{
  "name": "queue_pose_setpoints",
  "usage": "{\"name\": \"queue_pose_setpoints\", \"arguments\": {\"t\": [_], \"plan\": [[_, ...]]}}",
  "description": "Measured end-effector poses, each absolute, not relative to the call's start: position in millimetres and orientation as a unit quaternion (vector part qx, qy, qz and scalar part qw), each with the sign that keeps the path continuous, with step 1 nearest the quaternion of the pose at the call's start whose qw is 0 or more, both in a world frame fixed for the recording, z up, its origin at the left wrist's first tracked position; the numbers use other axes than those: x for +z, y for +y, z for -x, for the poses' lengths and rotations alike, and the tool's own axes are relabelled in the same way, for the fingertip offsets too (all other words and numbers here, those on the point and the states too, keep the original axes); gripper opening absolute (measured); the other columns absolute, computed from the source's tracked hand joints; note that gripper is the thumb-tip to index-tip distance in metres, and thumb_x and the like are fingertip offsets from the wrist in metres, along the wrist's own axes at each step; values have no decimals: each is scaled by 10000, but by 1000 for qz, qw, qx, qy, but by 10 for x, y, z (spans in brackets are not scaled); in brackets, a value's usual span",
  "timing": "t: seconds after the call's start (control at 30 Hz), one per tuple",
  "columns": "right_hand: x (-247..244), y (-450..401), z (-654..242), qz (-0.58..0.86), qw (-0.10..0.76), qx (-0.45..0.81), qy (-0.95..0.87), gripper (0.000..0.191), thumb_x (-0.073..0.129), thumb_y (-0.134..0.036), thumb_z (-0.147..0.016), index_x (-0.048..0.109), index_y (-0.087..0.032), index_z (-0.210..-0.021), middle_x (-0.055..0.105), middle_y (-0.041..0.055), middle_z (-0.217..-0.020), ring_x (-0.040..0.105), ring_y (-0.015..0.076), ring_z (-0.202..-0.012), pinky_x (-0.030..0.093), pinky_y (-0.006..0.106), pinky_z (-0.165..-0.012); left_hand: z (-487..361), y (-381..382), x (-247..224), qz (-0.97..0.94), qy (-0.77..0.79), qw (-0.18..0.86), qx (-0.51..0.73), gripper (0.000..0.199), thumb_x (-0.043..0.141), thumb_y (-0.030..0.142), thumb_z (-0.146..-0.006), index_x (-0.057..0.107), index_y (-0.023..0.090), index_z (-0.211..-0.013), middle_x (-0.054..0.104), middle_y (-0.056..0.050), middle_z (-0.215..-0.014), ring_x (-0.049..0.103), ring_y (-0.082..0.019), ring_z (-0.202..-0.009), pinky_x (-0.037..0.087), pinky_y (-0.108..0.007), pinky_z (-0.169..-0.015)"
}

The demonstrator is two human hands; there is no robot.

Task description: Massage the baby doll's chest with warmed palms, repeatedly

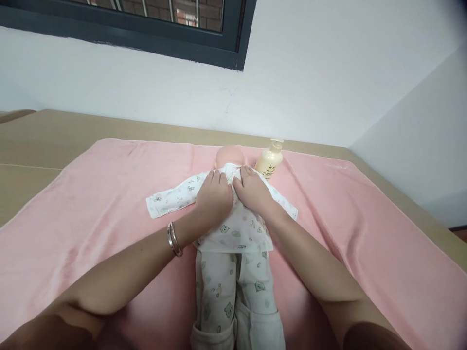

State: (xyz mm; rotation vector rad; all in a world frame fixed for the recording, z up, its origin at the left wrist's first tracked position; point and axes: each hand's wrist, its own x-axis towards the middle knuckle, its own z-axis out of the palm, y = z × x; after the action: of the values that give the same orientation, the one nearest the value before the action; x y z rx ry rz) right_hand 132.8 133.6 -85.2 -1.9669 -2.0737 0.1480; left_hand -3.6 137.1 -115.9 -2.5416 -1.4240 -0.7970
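Note:
A doll lies on its back with its bald pink head (229, 155) at the far end. It wears a white baby shirt (237, 231) with small printed animals and matching baby pants (219, 287) with turned-up cuffs. Both sleeves spread out flat to the sides, and no doll hands show at their ends. My left hand (215, 194), below a wrist with silver bangles (174, 239), curls its fingers on the shirt just under the collar. Opposite it, my right hand (253, 189) grips the shirt front near the neck, thumb toward the middle. The cloth under the fingers is partly hidden.
A cream pump bottle (270, 159) stands beside the doll's head on the right. Under everything lies a pink blanket (120, 194), creased on the right, over a wooden table (83, 121). A white wall (299, 82) and a dark-framed window (233, 43) rise behind.

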Motion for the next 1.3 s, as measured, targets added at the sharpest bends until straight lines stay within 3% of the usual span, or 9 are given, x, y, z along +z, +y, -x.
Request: {"name": "queue_pose_setpoints", "arguments": {"t": [0.13, 0.23, 0.37, 0.5, 0.7, 0.8, 0.93, 1.1, 1.3], "plan": [[-843, 1149, -1201, 669, 106, -12, -736, 551, 277, -276, -1007, 472, 54, -1403, 524, 261, -1455, 451, 339, -1409, 320, 443, -1195, 139, 1619, -1099, 823, -506, -58, -252, 292, 386, 253, -941, 648, 125, -962, 701, -174, -1037, 644, -297, -1028, 513, -466, -961], [-774, 1033, -1167, 659, 68, -30, -748, 543, 290, -274, -1006, 473, 52, -1400, 563, 266, -1407, 492, 340, -1370, 341, 434, -1175, 179, 1719, -1030, 796, -541, -116, -245, 302, 383, 303, -948, 639, 142, -946, 708, -150, -1012, 649, -276, -936, 536, -435, -863], [-694, 1161, -1326, 650, 58, 38, -757, 509, 276, -324, -1016, 556, -29, -1323, 587, 233, -1382, 529, 326, -1321, 422, 427, -1094, 107, 1516, -1025, 856, -481, 7, -191, 361, 321, 196, -945, 663, 81, -955, 685, -219, -1038, 622, -337, -1019, 486, -514, -942], [-755, 1358, -1470, 645, 70, 76, -757, 586, 235, -380, -1032, 508, 7, -1375, 486, 247, -1489, 426, 331, -1422, 358, 431, -1160, 25, 1266, -1086, 874, -436, 96, -191, 381, 370, 102, -891, 636, -20, -1135, 628, -291, -1220, 555, -379, -1222, 397, -541, -1089], [-847, 1177, -1271, 666, 74, -1, -742, 612, 261, -313, -1025, 379, 99, -1462, 456, 293, -1499, 390, 354, -1455, 295, 453, -1211, 110, 1480, -1056, 875, -444, 44, -187, 308, 369, 150, -909, 674, 123, -876, 688, -183, -971, 621, -313, -1018, 488, -482, -955], [-807, 1061, -1189, 668, 74, -6, -741, 576, 286, -255, -1000, 414, 81, -1450, 471, 284, -1491, 421, 347, -1437, 330, 454, -1196, 134, 1604, -1056, 837, -506, -7, -210, 286, 383, 226, -932, 650, 131, -974, 692, -155, -1021, 625, -284, -1001, 508, -443, -926], [-778, 1141, -1254, 650, 83, 29, -755, 557, 279, -261, -991, 478, 50, -1408, 503, 267, -1473, 433, 337, -1429, 372, 438, -1171, 92, 1603, -1141, 828, -507, 28, -240, 320, 354, 217, -943, 622, 97, -1072, 673, -191, -1119, 597, -310, -1092, 470, -483, -996], [-877, 1352, -1360, 667, 87, 50, -738, 680, 260, -370, -1013, 296, 106, -1498, 332, 298, -1573, 290, 365, -1506, 254, 461, -1235, 66, 1574, -1197, 821, -512, 23, -252, 321, 364, 227, -944, 618, 77, -1071, 662, -214, -1118, 583, -345, -1089, 462, -509, -999], [-952, 1363, -1360, 663, 109, 39, -740, 664, 266, -371, -1011, 312, 74, -1502, 330, 287, -1579, 282, 366, -1508, 251, 487, -1226, 57, 1502, -1156, 812, -516, 29, -272, 339, 371, 228, -946, 611, 70, -1127, 665, -206, -1131, 592, -336, -1110, 476, -486, -1001]]}}
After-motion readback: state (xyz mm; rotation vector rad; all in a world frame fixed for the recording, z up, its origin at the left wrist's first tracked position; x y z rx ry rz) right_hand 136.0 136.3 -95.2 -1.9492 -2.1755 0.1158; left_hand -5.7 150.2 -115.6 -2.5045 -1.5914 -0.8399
